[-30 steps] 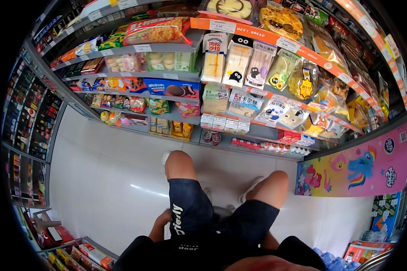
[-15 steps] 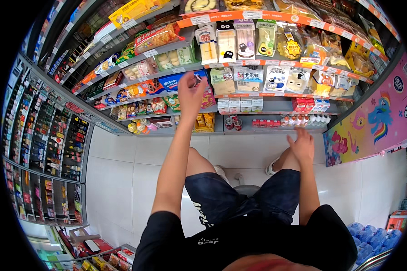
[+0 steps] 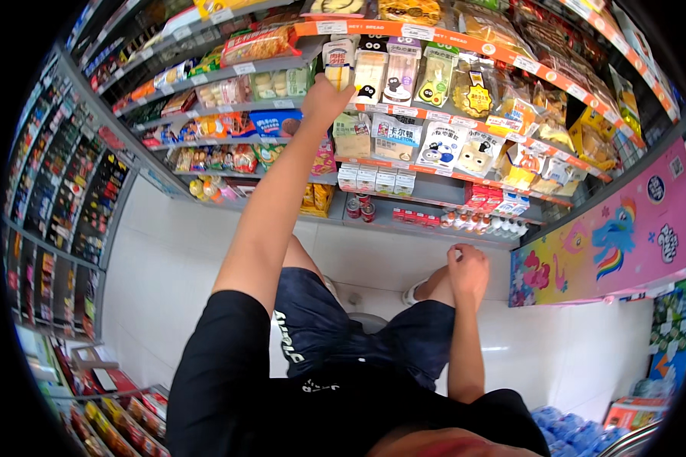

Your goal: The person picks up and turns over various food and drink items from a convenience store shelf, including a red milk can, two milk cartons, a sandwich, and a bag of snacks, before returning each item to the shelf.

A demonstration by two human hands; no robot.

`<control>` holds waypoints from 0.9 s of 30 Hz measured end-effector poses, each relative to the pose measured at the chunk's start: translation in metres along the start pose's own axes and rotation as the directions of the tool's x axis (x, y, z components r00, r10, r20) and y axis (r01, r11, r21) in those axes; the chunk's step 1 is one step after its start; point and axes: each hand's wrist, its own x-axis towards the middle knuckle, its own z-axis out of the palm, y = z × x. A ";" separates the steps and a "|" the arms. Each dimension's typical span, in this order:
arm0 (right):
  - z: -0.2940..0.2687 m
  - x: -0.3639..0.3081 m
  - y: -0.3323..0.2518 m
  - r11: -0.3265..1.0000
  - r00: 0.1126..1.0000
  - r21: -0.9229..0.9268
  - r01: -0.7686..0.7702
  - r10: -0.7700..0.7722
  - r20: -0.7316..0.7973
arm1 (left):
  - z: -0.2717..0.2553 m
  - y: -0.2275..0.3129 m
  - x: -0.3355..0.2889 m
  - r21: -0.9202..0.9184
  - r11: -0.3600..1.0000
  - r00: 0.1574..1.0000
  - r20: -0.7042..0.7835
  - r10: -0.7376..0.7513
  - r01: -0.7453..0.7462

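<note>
Fingers of the right hand are loosely curled by the right knee; no object is seen in it, and whether the fingertips meet cannot be told. Left hand is placed at the lower end of a wrapped sandwich pack; contact seems likely, but whether the grip is closed cannot be told.

Pack is located leftmost in its bread row, under the orange price strip. Handling, as judged: light, soft, easily crushed, film probably slick. Best held lightly by both long edges, with no squeeze on the filling.

Looks: tall, narrow, stood roughly upright; white upper label with dark red characters, pale bread and yellowish filling seen below. Lower end is hidden by the hand.

Just to its right, a sandwich pack with a black cartoon figure is stood. To its left, a clear tub of round pastries is shelved. White cartons and red cans are kept lower down.
</note>
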 end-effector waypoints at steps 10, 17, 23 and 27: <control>-0.005 0.003 -0.008 0.999 0.999 -0.016 0.045 -0.046 -0.011 | -0.031 0.025 -0.011 0.054 0.999 0.988 -0.155 0.006 0.002; -0.009 0.001 0.010 0.995 1.000 -0.093 0.019 -0.021 -0.022 | -0.061 0.010 -0.102 -0.663 0.743 0.996 -0.054 0.069 -0.087; -0.027 0.013 -0.033 0.997 0.998 -0.079 0.014 -0.009 0.063 | -0.034 -0.022 -0.181 -0.866 0.104 0.807 0.495 0.323 0.489; 0.043 0.062 -0.045 0.443 0.940 0.836 -0.323 0.050 0.336 | 0.038 -0.068 -0.187 -0.750 0.024 0.668 0.604 0.435 0.661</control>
